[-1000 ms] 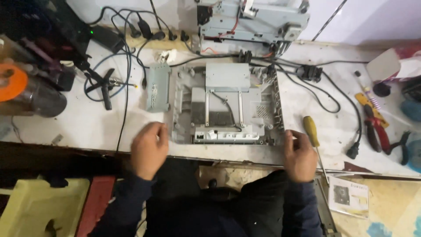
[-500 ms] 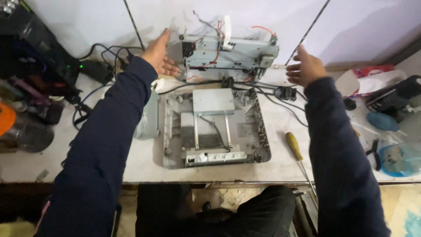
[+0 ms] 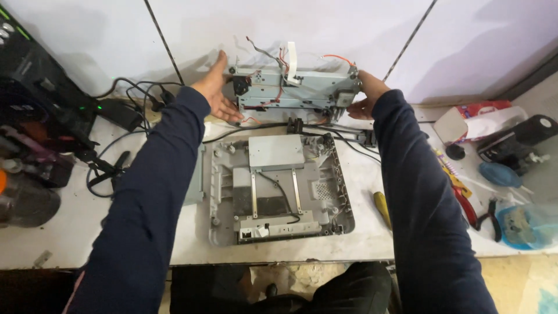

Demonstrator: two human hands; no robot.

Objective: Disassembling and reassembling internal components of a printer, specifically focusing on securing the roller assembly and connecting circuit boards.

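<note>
A grey metal printer mechanism (image 3: pixel 290 88) with loose red and white wires stands at the back of the workbench against the wall. My left hand (image 3: pixel 218 87) presses flat against its left end, fingers spread. At its right end my right hand (image 3: pixel 365 93) grips the frame. Both arms are in dark blue sleeves and stretched forward. In front of the mechanism lies a grey plastic base tray (image 3: pixel 278 192) with metal plates and a thin black wire inside, untouched by either hand.
Black cables (image 3: pixel 325 131) run between the mechanism and the tray. A yellow-handled screwdriver (image 3: pixel 382 209) lies right of the tray. Red pliers (image 3: pixel 465 203), a blue bag (image 3: pixel 526 227) and a tissue pack (image 3: pixel 474 119) sit at the right. Dark equipment (image 3: pixel 35 104) crowds the left.
Both hands rose from the bench's front edge, reached over the base tray to the back, and have closed in on the two ends of the metal mechanism.
</note>
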